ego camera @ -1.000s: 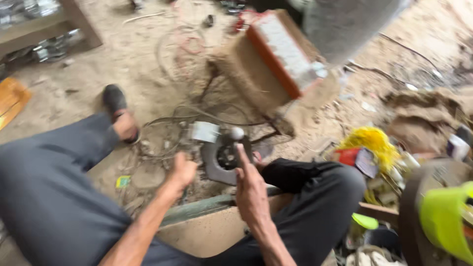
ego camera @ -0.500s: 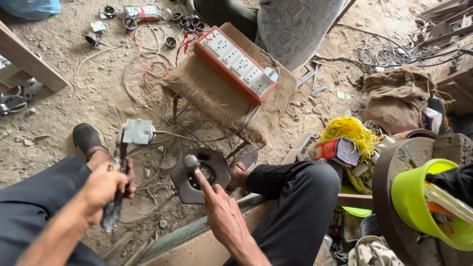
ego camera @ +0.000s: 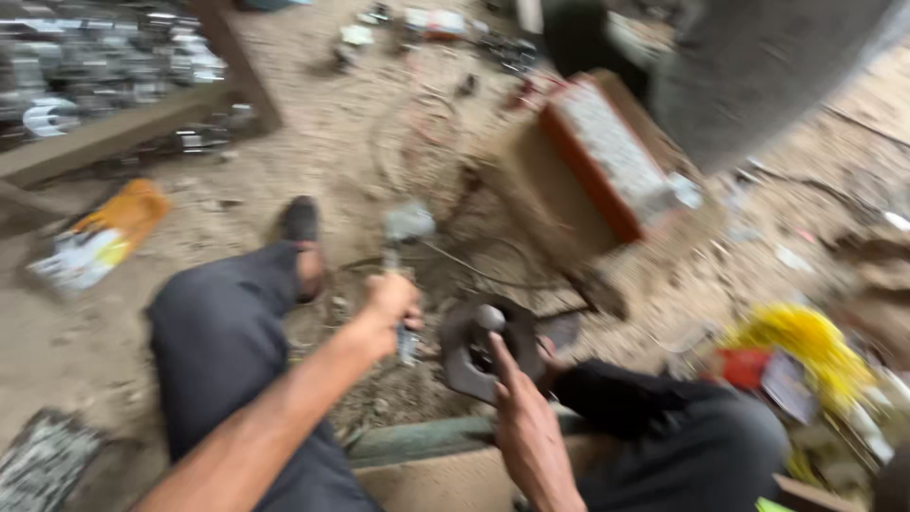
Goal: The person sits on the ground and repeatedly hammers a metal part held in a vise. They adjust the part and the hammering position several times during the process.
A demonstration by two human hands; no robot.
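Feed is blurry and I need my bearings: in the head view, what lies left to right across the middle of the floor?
Orange packet → black shoe → left hand gripping a hammer → dark metal part under the right hand → red-and-white box → yellow bundle.

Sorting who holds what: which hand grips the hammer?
The left hand grips the hammer; the right hand only steadies the dark metal part.

left hand (ego camera: 391,305) lifted hammer (ego camera: 406,284) higher | view swung left; blurred
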